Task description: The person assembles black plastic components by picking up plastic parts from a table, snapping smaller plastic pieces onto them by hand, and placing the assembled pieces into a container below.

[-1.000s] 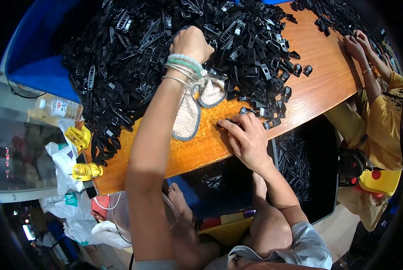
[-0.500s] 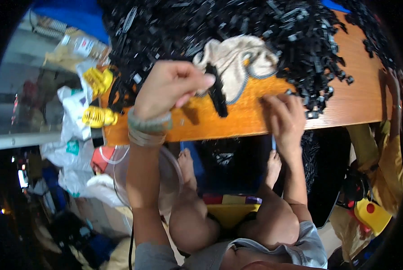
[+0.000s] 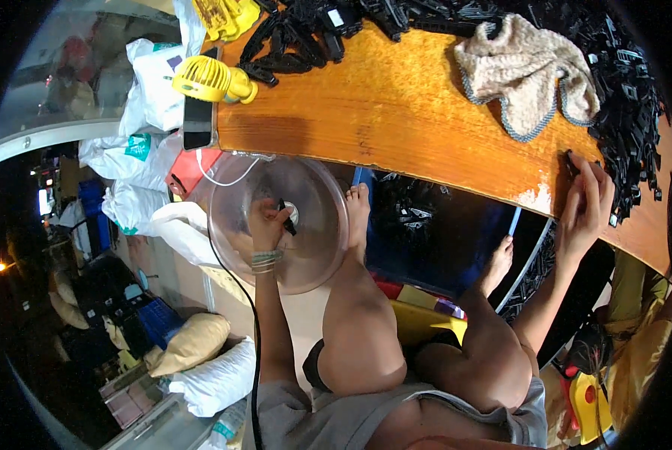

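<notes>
My left hand (image 3: 266, 226) is closed on a short, elongated black plastic part (image 3: 288, 217). It hangs over a round, see-through plastic tub (image 3: 334, 259) that stands on the floor left of my legs. Over the table's near edge, my right hand (image 3: 589, 201) has its fingers curled and pinched around a small black piece (image 3: 572, 161), mostly hidden by the fingertips. Beyond it, a crumpled beige cloth (image 3: 527, 71) with a dark stitched edge lies on the wooden table (image 3: 366, 105). Black plastic parts (image 3: 632, 112) are heaped right of the cloth.
More black parts (image 3: 298, 41) lie along the table's far side. A yellow handheld fan (image 3: 208, 79) and a phone (image 3: 198, 124) rest at its left end. A dark blue bin (image 3: 426, 259) with black parts stands between my feet. White bags (image 3: 137, 161) crowd the left.
My left hand has moved left and down from above the table to over the tub, still holding a black part. The view has swung left. My right hand stays at the table edge.
</notes>
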Demonstrator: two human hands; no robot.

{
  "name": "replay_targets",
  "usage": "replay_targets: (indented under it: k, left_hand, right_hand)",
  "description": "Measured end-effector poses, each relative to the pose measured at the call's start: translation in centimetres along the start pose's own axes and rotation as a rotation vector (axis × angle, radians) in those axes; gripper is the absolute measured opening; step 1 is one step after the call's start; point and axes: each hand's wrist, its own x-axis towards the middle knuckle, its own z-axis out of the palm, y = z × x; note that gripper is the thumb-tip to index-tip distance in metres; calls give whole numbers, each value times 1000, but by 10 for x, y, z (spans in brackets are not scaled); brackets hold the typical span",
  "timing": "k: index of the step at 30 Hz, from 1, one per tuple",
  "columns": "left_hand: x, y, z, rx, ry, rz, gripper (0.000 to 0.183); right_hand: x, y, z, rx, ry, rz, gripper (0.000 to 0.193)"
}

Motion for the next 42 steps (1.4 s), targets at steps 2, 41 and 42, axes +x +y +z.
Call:
replay_targets:
  k: [2,41,42]
  left_hand:
    - [6,-7,4,152,65,106,33]
    - [-57,287,132,176,-486,1533,30]
    - [-57,286,133,101,-470,1437,29]
  right_hand:
    - [2,-2,-2,-37,7,-25,32]
    - [8,-20,-25,960,-270,546,29]
    - [8,-19,-22,902,-312,514,30]
